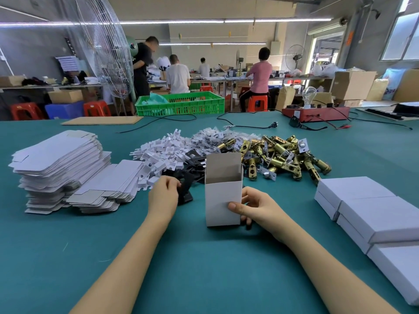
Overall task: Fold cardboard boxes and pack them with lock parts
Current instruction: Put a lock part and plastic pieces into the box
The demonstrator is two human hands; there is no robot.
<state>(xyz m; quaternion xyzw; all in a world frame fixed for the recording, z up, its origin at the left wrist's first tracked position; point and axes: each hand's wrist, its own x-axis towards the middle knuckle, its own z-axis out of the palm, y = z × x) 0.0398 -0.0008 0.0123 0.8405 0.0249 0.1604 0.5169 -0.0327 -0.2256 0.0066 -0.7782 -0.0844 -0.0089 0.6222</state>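
A folded white cardboard box [221, 196] stands upright on the green table, its top open and one flap raised at the back. My right hand [254, 207] grips its right side, thumb on the front face. My left hand [163, 194] pinches a black lock plate [184, 196] just left of the box. Behind the box lie piles of black plates [192, 158], white plastic pieces [162, 150], bagged parts [210, 137] and brass latch bolts [283, 155].
Flat unfolded box blanks [61, 164] are stacked at the left. Closed white boxes [371, 211] sit at the right. A red tester with a bulb [315, 112], cables and a green crate [180, 103] stand at the table's far edge. Several people work behind.
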